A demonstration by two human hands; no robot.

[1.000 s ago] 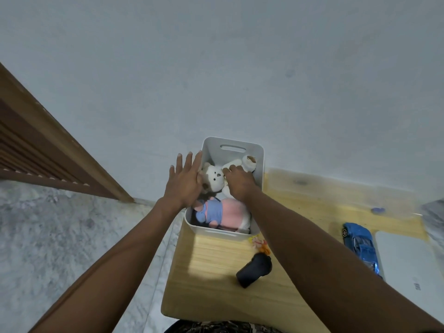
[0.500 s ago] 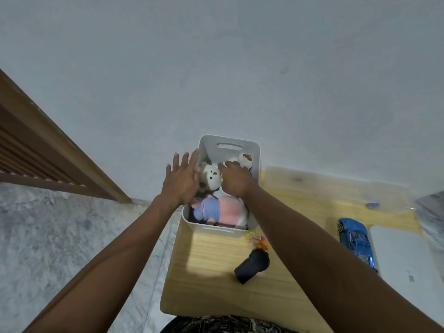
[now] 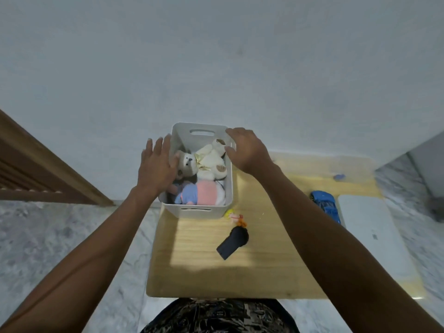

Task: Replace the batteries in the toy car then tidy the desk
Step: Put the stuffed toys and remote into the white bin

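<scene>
Hands reach forward over a small wooden desk [image 3: 206, 258], both spread and holding nothing. The left hand [image 3: 157, 168] lies flat, fingers together, along the left rim of a white plastic storage bin [image 3: 204, 211] at twelve o'clock; whether the palm presses the wall cannot be told. The right hand [image 3: 247, 150] hovers over the bin's far right corner, fingers curled down toward the rim but not clearly gripping it. Inside the bin, a cream teddy bear [image 3: 206, 162] lies toward the far end and a pink-and-blue plush toy [image 3: 201, 193] toward the near end. Just in front of the bin, a small yellow-and-orange toy [image 3: 236, 218] lies on the desk, and a dark cylindrical object [image 3: 233, 242] rests beside it. The blue toy car [image 3: 325, 205] sits at about two o'clock, well apart from both hands, beside a flat white device [image 3: 370, 236]. A small blue piece [image 3: 338, 176] lies farther back. This looks like the tidying stage. Next, the loose items probably need gathering into the bin, or the bin needs a firm two-handed grip to be shifted.
</scene>
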